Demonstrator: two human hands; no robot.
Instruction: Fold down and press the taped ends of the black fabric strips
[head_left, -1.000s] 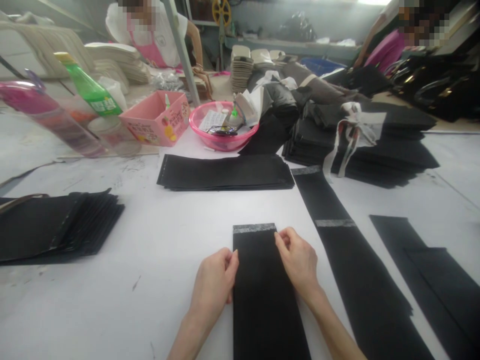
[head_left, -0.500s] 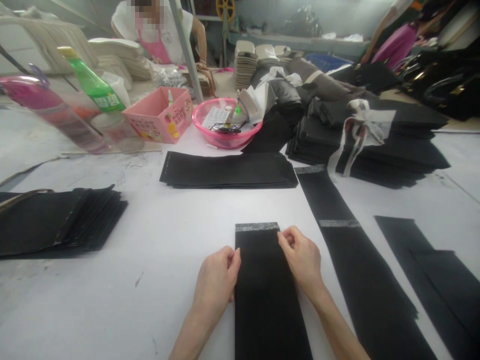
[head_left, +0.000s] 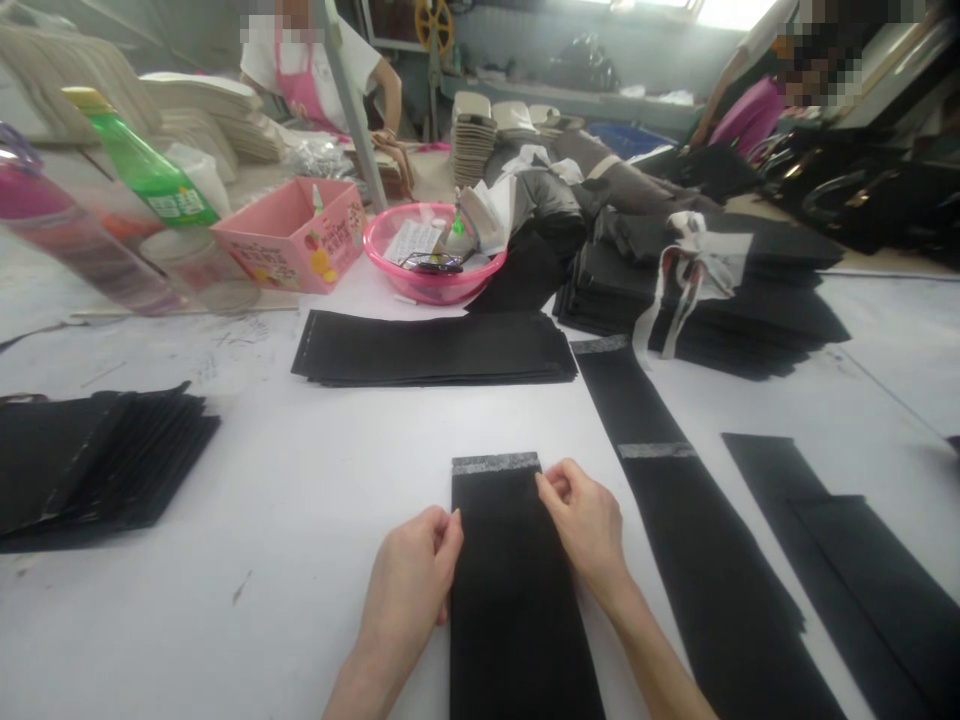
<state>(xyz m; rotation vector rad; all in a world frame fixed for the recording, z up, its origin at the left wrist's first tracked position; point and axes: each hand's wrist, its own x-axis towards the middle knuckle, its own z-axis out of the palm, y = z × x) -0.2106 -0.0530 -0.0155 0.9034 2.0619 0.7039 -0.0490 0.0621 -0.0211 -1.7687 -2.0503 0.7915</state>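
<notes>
In front of me on the white table lies a long black fabric-like strip [head_left: 514, 590] with a grey, rough-looking band [head_left: 495, 464] across its far end. My left hand [head_left: 412, 570] is closed on the strip's left edge, thumb and fingers pinched together. Higher up, at the right corner just below the band, my right hand [head_left: 585, 525] pinches the other edge. To the right, overlapping black strips [head_left: 705, 540] with similar grey bands run toward me. A flat pile of black pieces [head_left: 435, 348] lies beyond my hands.
At left sits a stack of black pieces [head_left: 97, 460]. Behind are a pink box [head_left: 292, 240], a pink basin [head_left: 435, 285], a green bottle [head_left: 142, 165] and tied black bundles [head_left: 697, 300]. Dark strips [head_left: 862, 570] lie far right. A co-worker [head_left: 315, 80] is across the table.
The camera view has turned slightly, so everything sits a little further left in the picture. Both hands keep nearly the same pinch on the strip's edges.
</notes>
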